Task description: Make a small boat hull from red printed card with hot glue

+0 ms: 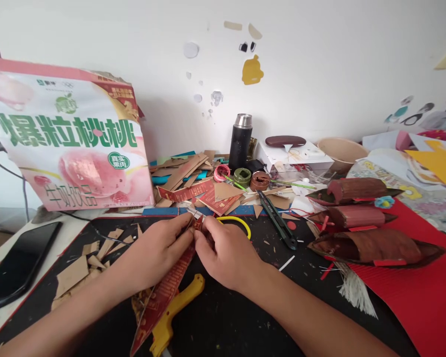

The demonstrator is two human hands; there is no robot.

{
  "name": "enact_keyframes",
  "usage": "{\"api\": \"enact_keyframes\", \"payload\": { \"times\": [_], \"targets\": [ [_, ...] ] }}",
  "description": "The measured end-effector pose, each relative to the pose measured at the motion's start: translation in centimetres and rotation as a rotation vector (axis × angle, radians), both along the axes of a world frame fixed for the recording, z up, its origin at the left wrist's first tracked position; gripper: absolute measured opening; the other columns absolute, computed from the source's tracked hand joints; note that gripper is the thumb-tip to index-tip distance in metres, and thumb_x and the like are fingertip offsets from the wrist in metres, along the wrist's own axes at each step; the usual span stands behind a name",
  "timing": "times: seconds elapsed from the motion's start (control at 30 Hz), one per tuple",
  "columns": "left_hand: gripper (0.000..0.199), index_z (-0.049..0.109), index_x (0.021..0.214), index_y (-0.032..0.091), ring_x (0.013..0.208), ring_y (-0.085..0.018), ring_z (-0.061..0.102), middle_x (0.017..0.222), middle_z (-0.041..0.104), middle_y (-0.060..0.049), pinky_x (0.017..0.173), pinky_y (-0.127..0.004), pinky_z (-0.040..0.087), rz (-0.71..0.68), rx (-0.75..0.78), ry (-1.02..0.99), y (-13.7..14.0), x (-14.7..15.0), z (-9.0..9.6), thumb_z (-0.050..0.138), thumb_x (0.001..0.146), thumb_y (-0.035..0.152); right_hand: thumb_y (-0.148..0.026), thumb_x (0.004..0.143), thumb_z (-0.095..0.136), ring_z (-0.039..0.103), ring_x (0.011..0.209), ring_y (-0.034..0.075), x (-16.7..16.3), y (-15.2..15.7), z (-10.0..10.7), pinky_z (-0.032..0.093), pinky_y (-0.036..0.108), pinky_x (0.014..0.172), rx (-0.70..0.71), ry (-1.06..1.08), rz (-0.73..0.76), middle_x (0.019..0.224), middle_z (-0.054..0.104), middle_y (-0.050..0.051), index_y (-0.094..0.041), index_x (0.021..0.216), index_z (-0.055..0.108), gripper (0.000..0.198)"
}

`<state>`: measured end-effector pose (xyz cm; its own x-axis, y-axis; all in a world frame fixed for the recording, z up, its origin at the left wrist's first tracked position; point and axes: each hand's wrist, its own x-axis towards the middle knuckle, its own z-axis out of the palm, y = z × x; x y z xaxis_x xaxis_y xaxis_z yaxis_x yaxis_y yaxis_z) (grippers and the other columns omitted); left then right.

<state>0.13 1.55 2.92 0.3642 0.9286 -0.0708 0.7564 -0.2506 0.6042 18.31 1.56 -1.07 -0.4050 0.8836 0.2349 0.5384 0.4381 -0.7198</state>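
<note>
Between my two hands is a long, narrow, pointed piece of red printed cardboard (173,280), its near end reaching toward me. My left hand (163,250) closes on its far end from the left, fingers pinched. From the right, my right hand (226,250) pinches the same tip with thumb and fingers. Just behind the fingertips lie yellow-handled scissors (241,221), partly hidden by my hands. Below the cardboard rests a yellow glue gun (176,312) on the black mat (230,322), partly covered by the cardboard.
Cardboard scraps (74,272) and a phone (18,267) lie left, before a large drink carton (70,139). A utility knife (277,218), a black flask (241,141) and paint jars (260,180) sit behind. Several small model boats (379,246) rest at right, partly on red card (423,292).
</note>
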Motion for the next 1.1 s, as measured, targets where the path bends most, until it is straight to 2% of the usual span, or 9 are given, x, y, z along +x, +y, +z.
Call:
{"api": "enact_keyframes", "payload": {
  "times": [0.1,0.3,0.7,0.87,1.1],
  "targets": [
    [0.034,0.058,0.088,0.024,0.077,-0.024,0.065,0.085,0.07,-0.002,0.071,-0.035,0.047,0.021,-0.01,-0.048,0.07,0.0,0.0,0.04,0.102,0.048,-0.029,0.099,0.05,0.051,0.057,0.016,0.04,-0.06,0.04,0.026,0.029,0.056,-0.008,0.06,0.004,0.064,0.057,-0.002,-0.024,0.081,0.043,0.02],
    [0.038,0.058,0.086,0.023,0.078,-0.023,0.065,0.084,0.07,-0.001,0.072,-0.034,0.051,0.056,-0.037,-0.139,-0.1,0.2,0.39,0.041,0.1,0.054,-0.03,0.1,0.05,0.052,0.055,0.014,0.04,-0.16,0.33,0.031,0.027,0.055,-0.009,0.16,0.005,0.064,0.057,-0.003,-0.024,0.082,0.045,0.02],
    [0.033,0.063,0.087,0.026,0.093,-0.026,0.07,0.09,0.075,-0.002,0.083,-0.032,0.055,0.099,0.004,-0.175,-0.25,0.24,0.2,0.047,0.098,0.053,-0.03,0.1,0.051,0.055,0.059,0.015,-0.02,-0.19,0.49,0.032,0.026,0.056,0.009,0.141,-0.014,0.066,0.059,-0.003,-0.023,0.083,0.046,0.02],
    [0.033,0.063,0.086,0.026,0.088,-0.025,0.07,0.085,0.075,-0.001,0.078,-0.03,0.056,0.1,0.011,-0.186,-0.39,0.22,0.14,0.048,0.098,0.053,-0.03,0.099,0.052,0.054,0.057,0.014,0.01,-0.32,0.63,0.032,0.026,0.056,0.001,0.164,-0.017,0.065,0.057,-0.004,-0.024,0.08,0.043,0.022],
    [0.034,0.066,0.085,0.026,0.09,-0.026,0.072,0.087,0.077,-0.001,0.08,-0.03,0.058,0.131,0.029,-0.204,-0.42,0.69,0.43,0.049,0.095,0.054,-0.031,0.099,0.052,0.056,0.058,0.015,0.03,-0.33,0.93,0.034,0.025,0.056,-0.011,0.173,-0.025,0.065,0.058,-0.004,-0.024,0.08,0.043,0.022]
  ]
}}
